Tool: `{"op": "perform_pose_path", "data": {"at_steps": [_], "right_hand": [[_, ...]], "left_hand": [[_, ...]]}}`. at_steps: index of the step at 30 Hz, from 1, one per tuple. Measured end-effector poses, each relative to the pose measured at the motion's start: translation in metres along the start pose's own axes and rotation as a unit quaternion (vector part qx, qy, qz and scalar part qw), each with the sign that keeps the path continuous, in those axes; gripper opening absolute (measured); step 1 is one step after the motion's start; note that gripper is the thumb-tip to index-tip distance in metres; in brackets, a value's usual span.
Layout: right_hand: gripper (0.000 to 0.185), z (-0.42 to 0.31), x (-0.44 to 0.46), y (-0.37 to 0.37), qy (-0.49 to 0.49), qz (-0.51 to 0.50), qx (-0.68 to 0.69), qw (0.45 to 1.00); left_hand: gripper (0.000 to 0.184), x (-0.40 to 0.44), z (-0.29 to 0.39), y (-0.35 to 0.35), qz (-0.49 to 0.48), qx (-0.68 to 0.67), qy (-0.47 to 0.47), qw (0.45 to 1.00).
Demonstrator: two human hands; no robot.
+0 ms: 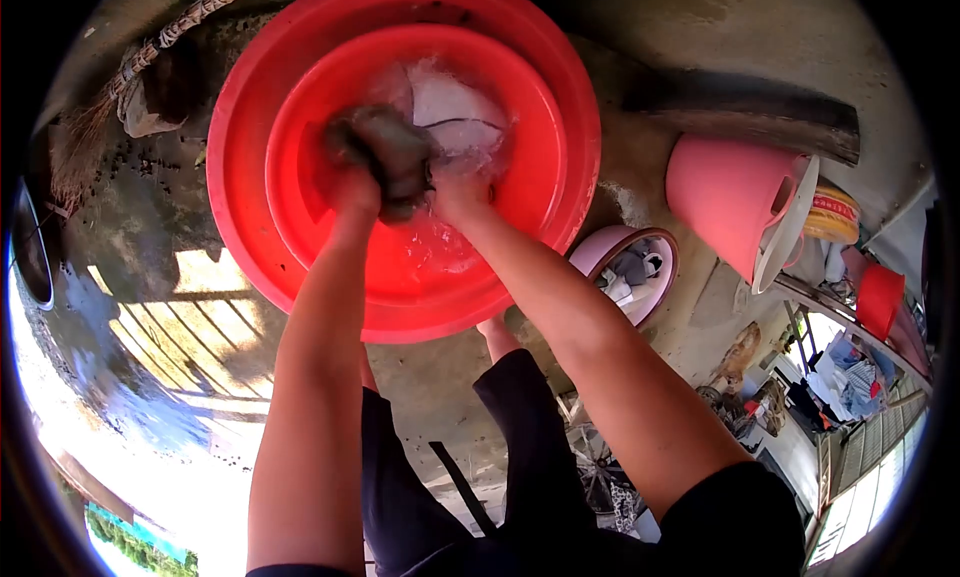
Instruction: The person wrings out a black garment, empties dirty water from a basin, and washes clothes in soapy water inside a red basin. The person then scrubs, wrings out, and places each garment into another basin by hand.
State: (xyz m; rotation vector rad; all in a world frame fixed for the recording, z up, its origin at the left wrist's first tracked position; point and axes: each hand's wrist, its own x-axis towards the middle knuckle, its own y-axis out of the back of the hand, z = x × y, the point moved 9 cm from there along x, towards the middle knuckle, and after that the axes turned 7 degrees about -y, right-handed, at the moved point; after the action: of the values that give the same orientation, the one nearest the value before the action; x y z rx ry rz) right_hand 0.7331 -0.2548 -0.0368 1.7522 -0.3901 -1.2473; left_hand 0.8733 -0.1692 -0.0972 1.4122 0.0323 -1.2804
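A large red basin (235,167) stands on the floor with water inside. My left hand (358,189) grips a wet, dark grey cloth (395,152) on the basin's left side; its fingers are partly hidden by the cloth. At the cloth's right edge, my right hand (460,192) is closed on it, slightly blurred by motion and splashing water. Beyond both hands, a pale whitish piece with a dark line across it (455,107) lies in the water; I cannot tell what it is.
A pink-rimmed tub with clothes (655,262) stands right of the basin. Farther right are a pink bucket (725,197) lying tilted and a small red container (880,302). A twig broom (90,142) leans at upper left. My legs (530,427) are close below the basin.
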Motion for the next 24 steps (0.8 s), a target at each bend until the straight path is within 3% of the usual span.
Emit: {"op": "perform_pose_path", "data": {"at_steps": [4,5,8,9,10,12,13,15,17,18,20,21,22,23,24], "right_hand": [[0.030,0.001,0.032,-0.024,0.010,-0.109,0.044,0.993],[0.023,0.020,0.034,-0.024,-0.055,-0.127,0.169,0.976],[0.014,0.032,0.012,0.018,-0.021,0.057,0.163,0.985],[0.016,0.027,-0.021,0.064,0.067,0.124,0.252,0.957],[0.016,0.026,-0.042,0.083,0.043,0.060,0.311,0.948],[0.017,0.029,-0.080,0.105,-0.003,-0.048,0.372,0.927],[0.022,0.032,-0.095,0.114,-0.023,-0.088,0.376,0.922],[0.045,0.016,-0.128,0.207,0.054,0.091,0.306,0.946],[0.072,-0.004,-0.147,0.266,0.116,0.091,0.365,0.919],[0.072,-0.012,-0.155,0.294,0.121,0.092,0.364,0.919],[0.058,-0.044,-0.178,0.337,0.237,0.045,0.309,0.920],[0.058,-0.042,-0.185,0.352,0.241,0.045,0.308,0.919],[0.048,-0.042,-0.194,0.356,0.262,-0.024,0.319,0.911],[0.037,-0.041,-0.202,0.354,0.282,-0.094,0.327,0.897],[0.037,-0.032,-0.207,0.351,0.286,-0.098,0.327,0.895]], "left_hand": [[0.029,0.019,0.002,0.003,0.039,-0.038,-0.048,0.997],[0.026,0.009,0.006,0.016,0.066,-0.063,-0.063,0.994],[0.017,-0.045,0.021,0.079,0.182,-0.135,-0.119,0.967],[0.014,-0.064,0.026,0.100,0.209,-0.154,-0.132,0.957],[0.012,-0.082,0.029,0.117,0.226,-0.168,-0.136,0.950],[0.011,-0.140,0.069,0.181,0.305,-0.190,-0.306,0.882],[0.011,-0.170,0.091,0.210,0.304,-0.194,-0.351,0.864],[0.014,-0.216,0.127,0.239,0.275,-0.204,-0.432,0.834],[0.018,-0.246,0.152,0.252,0.233,-0.186,-0.500,0.813],[0.021,-0.261,0.164,0.259,0.219,-0.163,-0.531,0.802],[0.022,-0.288,0.180,0.272,0.195,-0.121,-0.573,0.787],[0.023,-0.305,0.186,0.288,0.232,-0.125,-0.600,0.756],[0.025,-0.320,0.188,0.291,0.281,-0.107,-0.626,0.719],[0.025,-0.327,0.188,0.296,0.244,-0.097,-0.635,0.727],[0.026,-0.332,0.186,0.300,0.206,-0.088,-0.641,0.734]]}}
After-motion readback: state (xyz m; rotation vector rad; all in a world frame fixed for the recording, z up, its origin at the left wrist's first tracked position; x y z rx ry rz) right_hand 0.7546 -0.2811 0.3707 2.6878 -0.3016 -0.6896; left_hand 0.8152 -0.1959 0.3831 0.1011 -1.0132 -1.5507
